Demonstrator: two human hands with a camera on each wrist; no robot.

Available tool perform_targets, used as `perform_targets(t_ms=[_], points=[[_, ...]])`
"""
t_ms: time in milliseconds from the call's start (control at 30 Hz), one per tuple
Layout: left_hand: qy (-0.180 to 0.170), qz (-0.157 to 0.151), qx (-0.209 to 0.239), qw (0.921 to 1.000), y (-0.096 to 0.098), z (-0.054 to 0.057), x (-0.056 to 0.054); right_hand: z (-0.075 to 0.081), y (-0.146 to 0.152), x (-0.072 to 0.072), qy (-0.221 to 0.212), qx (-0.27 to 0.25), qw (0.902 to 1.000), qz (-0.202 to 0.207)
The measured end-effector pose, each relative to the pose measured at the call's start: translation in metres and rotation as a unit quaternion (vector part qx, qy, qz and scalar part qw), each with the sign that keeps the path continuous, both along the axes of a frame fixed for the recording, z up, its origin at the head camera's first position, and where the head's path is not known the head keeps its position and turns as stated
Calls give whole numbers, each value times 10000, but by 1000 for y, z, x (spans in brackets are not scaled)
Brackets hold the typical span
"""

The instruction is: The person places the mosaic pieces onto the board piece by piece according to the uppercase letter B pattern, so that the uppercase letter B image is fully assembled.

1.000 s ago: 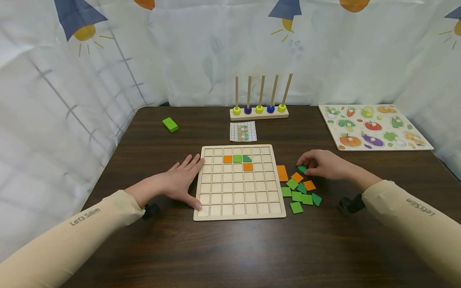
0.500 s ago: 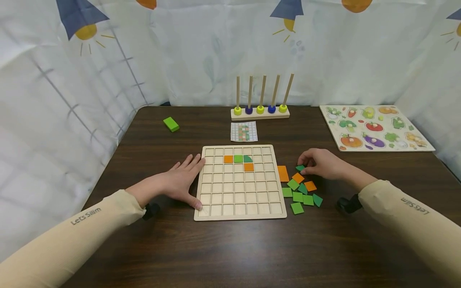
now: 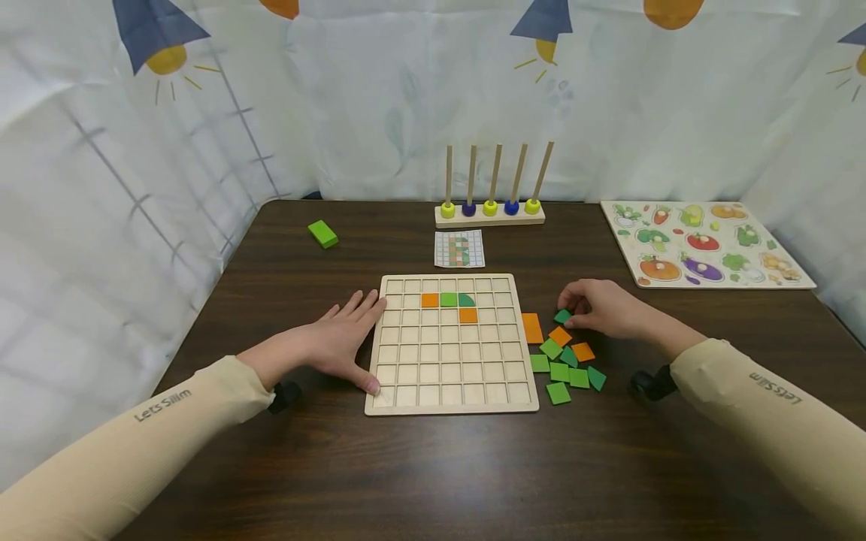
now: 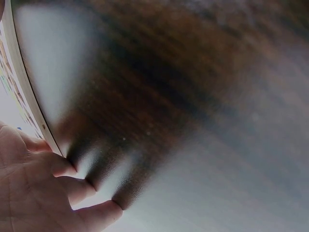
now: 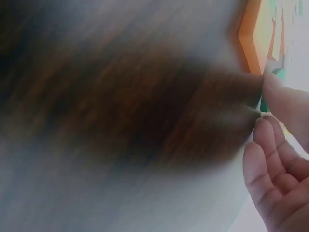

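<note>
A wooden grid board [image 3: 433, 353] lies flat mid-table. In its upper cells sit an orange square [image 3: 430, 300], a light green square [image 3: 449, 300], a dark green quarter-round [image 3: 467, 300] and a second orange square [image 3: 468, 315]. My left hand [image 3: 341, 342] is spread, thumb at the board's lower left corner and fingertips along its left edge. Right of the board, my right hand [image 3: 602, 306] pinches a dark green tile [image 3: 563, 316] low at the table between thumb and fingertips. The right wrist view shows part of this green tile [image 5: 264, 103] at the thumb tip.
Several loose orange and green tiles [image 3: 559, 372] lie near my right hand, beside a thick orange piece [image 3: 532, 328]. Behind the board are a pattern card [image 3: 459, 249] and a peg stand [image 3: 490, 216]. A green block [image 3: 323, 234] lies back left, a vegetable puzzle [image 3: 707, 244] back right.
The dark green tile has shifted slightly left and turned a little in my right fingers. My left hand stays at the board's edge.
</note>
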State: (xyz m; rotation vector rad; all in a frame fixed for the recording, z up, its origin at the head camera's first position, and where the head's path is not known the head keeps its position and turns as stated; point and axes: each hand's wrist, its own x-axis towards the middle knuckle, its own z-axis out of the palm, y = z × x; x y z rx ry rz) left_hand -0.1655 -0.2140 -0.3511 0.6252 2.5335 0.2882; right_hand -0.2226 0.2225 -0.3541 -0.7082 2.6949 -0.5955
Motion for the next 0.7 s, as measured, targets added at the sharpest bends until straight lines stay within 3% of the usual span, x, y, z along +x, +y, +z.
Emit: perform_targets(t_ms=[200,333,500,700], points=[[-2,4,-2,10000,0,-1,0,0,-3,0,99,-189,9997,-84],[16,7,8,10000,-1,0,0,0,-12,1,-25,-688,9975,-177],[38,-26,24,10000,-1,-1,0,2,-32,5,-543,-1414,9883,-168],[4,-13,43,10000,-1,-1,0,3,-58,11,-1127,-1637,9797,-256]])
